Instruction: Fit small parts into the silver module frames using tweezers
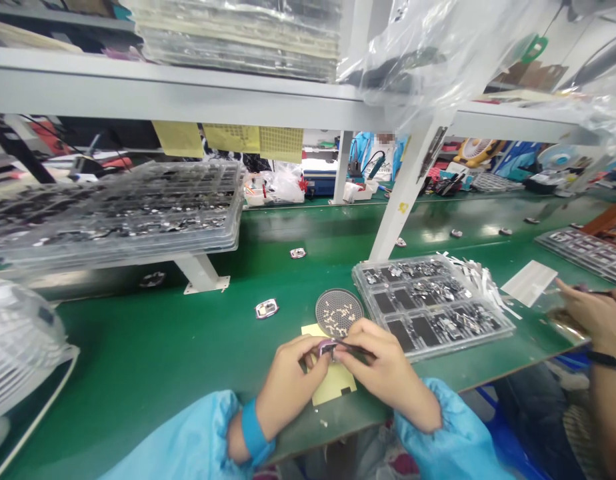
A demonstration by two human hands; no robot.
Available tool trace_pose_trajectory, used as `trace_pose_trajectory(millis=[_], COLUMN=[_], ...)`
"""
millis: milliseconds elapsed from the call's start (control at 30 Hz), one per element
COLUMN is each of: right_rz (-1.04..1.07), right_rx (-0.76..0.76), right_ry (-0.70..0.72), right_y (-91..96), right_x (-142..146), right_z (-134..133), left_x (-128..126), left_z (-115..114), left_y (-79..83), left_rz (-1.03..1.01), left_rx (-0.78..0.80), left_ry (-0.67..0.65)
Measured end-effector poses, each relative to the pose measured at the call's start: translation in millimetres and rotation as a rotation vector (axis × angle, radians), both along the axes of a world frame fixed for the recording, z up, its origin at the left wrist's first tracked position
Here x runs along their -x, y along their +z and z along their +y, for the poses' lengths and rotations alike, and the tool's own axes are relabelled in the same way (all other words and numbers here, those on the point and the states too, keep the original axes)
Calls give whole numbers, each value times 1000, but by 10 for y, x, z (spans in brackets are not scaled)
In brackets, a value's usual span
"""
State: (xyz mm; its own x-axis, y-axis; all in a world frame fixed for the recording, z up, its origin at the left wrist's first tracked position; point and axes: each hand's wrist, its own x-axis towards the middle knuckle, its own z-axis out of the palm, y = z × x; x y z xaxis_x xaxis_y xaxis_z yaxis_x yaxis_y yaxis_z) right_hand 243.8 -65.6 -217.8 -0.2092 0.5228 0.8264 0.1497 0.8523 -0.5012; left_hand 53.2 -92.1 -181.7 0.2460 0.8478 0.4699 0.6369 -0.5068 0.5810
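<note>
Between the thumb and fingers of my left hand (291, 381) is a small purple-rimmed housing (327, 347), with a dark inside. My right hand (391, 367) is closed round a thin dark tool that looks like tweezers (355, 349), its tip at the housing. Both hands are over a yellow sheet of paper (333, 388) near the bench's front edge. Just beyond them lies a round mesh-patterned dish (339, 308) with many small pale pieces. Fingers partly hide the housing, so its details cannot be made out.
A clear compartment tray (398, 303) of small parts stands right of my hands. Similar housings (267, 308) lie along the green bench (153, 360). A white fan (23, 353) and stacked trays (188, 207) are at left. A co-worker's hand (595, 320) is at right; a shelf post (411, 187) rises ahead.
</note>
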Motion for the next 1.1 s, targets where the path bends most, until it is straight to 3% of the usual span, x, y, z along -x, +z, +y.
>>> trace_pose_trajectory(millis=[267, 500, 600, 700, 767, 867, 967, 1100], right_rz=[-89, -286, -250, -231, -277, -272, -156, -97], right_rx=[-35, -12, -7, -31, -58, -59, -11, 50], right_ry=[-51, -30, -13, -177, -289, -303, -246, -242], right_y=[-39, 175, 315, 413, 431, 398, 353, 350], right_x=[34, 36, -10, -103, -165, -228, -253, -248], right_z=[68, 107, 230, 447, 563, 589, 507, 478], left_x=[19, 118, 244, 500, 699, 888, 852, 608], left_z=[51, 117, 285, 641, 953, 1406, 1725, 1891], left_y=[0, 42, 240, 647, 959, 1295, 1390, 1352], left_rz=[2, 49, 67, 228, 368, 390, 383, 319], left_rx=[-2, -56, -66, -168, -204, -192, -210, -195], left_ry=[16, -20, 46, 240, 471, 615, 626, 529])
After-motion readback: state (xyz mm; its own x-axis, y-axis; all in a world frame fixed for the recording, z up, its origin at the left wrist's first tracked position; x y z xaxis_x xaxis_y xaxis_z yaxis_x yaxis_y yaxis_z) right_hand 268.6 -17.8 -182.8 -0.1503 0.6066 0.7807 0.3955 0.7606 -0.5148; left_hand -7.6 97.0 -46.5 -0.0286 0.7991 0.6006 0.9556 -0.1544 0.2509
